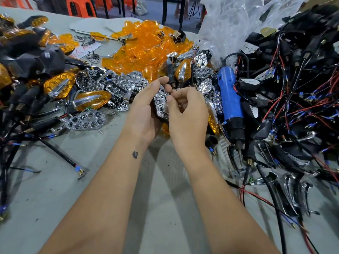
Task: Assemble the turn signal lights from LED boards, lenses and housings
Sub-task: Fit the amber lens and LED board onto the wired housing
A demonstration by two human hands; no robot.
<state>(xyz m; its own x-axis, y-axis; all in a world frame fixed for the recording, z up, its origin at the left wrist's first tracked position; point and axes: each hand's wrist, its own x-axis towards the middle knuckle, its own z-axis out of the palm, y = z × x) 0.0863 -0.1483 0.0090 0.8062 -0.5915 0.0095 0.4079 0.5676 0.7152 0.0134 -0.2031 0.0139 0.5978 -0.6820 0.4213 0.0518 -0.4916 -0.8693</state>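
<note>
Two hands work above the middle of the grey table [113,180]. Left hand [145,110]: fingers curled, cradling one chrome reflector [161,103] with honeycomb cells, seated in a dark housing whose edge barely shows. Right hand [187,114]: fingers bent, thumb and forefinger pinching at the reflector's upper edge; what they pinch cannot be told. One blue power screwdriver [231,99] lies just right of the hands. Amber lenses [139,50], too many to count, heap toward the far edge. Loose chrome reflectors [86,121] scatter at centre-left. Assembled amber lights [58,83] lie left. Wired black housings [297,85] tangle along the right edge.
</note>
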